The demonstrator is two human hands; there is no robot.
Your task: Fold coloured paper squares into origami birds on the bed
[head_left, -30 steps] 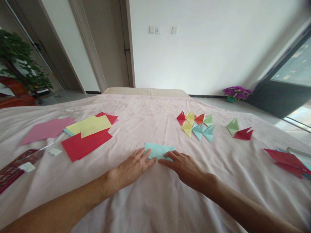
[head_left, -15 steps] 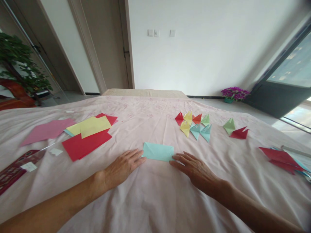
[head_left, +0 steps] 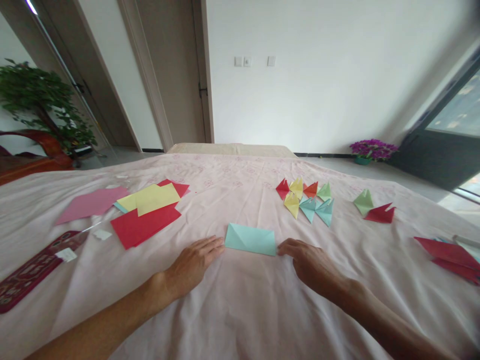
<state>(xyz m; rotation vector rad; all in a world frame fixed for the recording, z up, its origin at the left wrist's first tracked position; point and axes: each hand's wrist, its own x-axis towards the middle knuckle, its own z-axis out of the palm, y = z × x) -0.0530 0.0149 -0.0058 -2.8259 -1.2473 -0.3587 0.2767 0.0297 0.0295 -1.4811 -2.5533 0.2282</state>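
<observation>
A light blue sheet of paper, folded into a rectangle with a slanting crease, lies flat on the pink bedsheet in front of me. At its left end rests my left hand, palm down, fingers stretched out and the tips near the paper's edge. My right hand is at the other end, its fingers bent and bunched, fingertips by the lower right corner. Whether that hand pinches the corner or only touches it is hard to see.
Coloured sheets lie to the left: pink, yellow and red, near a dark red packet. Several folded paper shapes stand right of centre. Farther right are a green and dark red folded pair and red papers.
Both hands have drawn apart from over the blue paper to its two ends, uncovering it. The right fingers have since curled in more. The camera view has shifted slightly.
</observation>
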